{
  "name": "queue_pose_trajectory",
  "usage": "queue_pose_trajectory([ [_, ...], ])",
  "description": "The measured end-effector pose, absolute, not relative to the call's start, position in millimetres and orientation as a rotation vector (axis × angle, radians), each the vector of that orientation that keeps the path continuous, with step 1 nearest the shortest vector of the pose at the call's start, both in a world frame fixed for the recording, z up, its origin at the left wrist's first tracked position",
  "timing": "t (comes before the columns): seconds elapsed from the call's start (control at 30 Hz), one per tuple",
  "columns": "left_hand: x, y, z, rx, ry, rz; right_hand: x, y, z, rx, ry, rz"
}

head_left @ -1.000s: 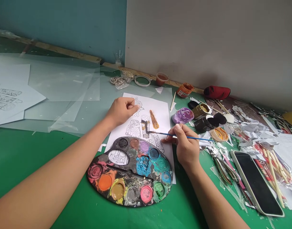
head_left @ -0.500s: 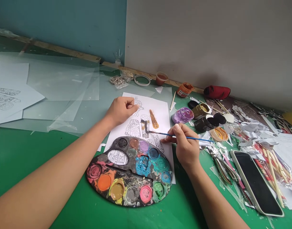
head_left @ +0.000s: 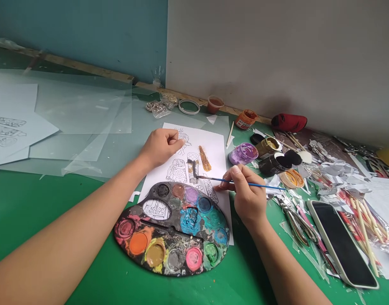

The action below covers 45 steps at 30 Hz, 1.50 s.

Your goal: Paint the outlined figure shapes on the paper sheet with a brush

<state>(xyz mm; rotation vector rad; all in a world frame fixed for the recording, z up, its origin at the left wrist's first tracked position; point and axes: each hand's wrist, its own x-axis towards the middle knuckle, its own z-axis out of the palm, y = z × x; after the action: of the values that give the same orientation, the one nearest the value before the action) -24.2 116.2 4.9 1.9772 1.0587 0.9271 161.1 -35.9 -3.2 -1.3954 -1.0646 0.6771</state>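
Observation:
A thin blue paintbrush (head_left: 249,184) is pinched in my right hand (head_left: 249,192), which rests at the right edge of the drawing sheet (head_left: 213,140). Its dark tip touches a printed figure (head_left: 193,168) with black and ochre paint on it. Beside that figure is a long tapered shape (head_left: 205,159) painted golden brown. My left hand (head_left: 159,148) lies as a loose fist on the sheet's upper left, thumb against the curled fingers; no object shows in it. A black paint palette (head_left: 173,231) with several coloured wells covers the sheet's lower part.
Open paint jars stand to the right: purple (head_left: 243,153), ochre (head_left: 269,146), black (head_left: 274,164) and orange (head_left: 246,119). Pliers (head_left: 294,222), a phone (head_left: 342,243) and paper scraps crowd the right side. Clear plastic sheets (head_left: 86,106) and printed papers (head_left: 19,131) lie left.
The brush tip has shifted very slightly over the same figure. My left hand and the palette look almost unmoved.

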Motion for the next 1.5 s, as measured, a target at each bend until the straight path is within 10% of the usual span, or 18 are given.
queue_pose_trajectory([
  [1.5, -23.8, 115.1, 5.5, 1.964, 1.074, 0.916, 157.5, -35.6, 0.5, -1.322, -1.003, 0.602],
])
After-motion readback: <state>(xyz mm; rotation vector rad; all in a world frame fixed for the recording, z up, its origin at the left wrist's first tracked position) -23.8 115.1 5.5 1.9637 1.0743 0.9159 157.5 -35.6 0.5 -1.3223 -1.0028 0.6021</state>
